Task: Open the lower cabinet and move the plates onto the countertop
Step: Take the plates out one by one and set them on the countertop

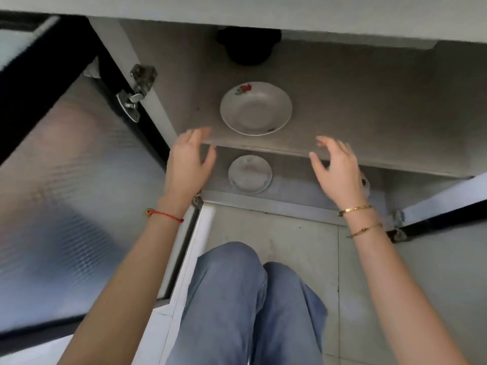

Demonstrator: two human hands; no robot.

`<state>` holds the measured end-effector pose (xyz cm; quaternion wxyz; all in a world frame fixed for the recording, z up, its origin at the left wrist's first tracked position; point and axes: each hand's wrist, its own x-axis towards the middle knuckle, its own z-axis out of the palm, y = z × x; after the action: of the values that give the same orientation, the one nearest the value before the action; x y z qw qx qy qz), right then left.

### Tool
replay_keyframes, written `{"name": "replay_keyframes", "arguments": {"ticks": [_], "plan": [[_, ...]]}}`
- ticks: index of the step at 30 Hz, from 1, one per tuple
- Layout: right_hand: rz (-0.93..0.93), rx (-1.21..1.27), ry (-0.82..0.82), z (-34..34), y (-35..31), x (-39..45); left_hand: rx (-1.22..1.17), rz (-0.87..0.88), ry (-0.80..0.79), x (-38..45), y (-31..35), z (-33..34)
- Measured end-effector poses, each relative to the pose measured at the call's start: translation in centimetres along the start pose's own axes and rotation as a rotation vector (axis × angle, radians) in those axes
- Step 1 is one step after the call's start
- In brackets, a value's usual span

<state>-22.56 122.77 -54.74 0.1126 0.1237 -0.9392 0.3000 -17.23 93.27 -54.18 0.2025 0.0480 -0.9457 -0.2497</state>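
Observation:
The lower cabinet stands open. A white plate with a red flower print (256,108) lies on the grey middle shelf (369,122). A smaller white plate (249,173) sits on the cabinet floor below, partly under the shelf's front edge. My left hand (189,164) hovers at the shelf's front edge, left of both plates, fingers apart and empty. My right hand (338,167) hovers at the same edge to the right of the plates, also empty with fingers spread. Neither hand touches a plate.
The left frosted-glass door (71,180) is swung wide open, its hinge (137,93) on the cabinet wall. The right door (448,206) is open too. A black drain fitting (249,46) hangs under the counter edge (263,11). My knees (250,299) are over the tiled floor.

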Motion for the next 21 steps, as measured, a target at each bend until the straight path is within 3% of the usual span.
{"name": "replay_keyframes", "arguments": {"ticks": [5,15,21], "plan": [[-0.022,0.007,0.050,4.8,1.9,4.3,-0.016,0.012,0.045,3.3,-2.9,5.0],[0.064,0.028,-0.007,9.6,2.7,13.1,-0.085,-0.258,-0.127,10.6,-4.5,9.7],[0.129,0.048,-0.102,11.0,2.8,15.0,-0.100,-0.292,-0.184,12.6,-4.8,10.8]]}}
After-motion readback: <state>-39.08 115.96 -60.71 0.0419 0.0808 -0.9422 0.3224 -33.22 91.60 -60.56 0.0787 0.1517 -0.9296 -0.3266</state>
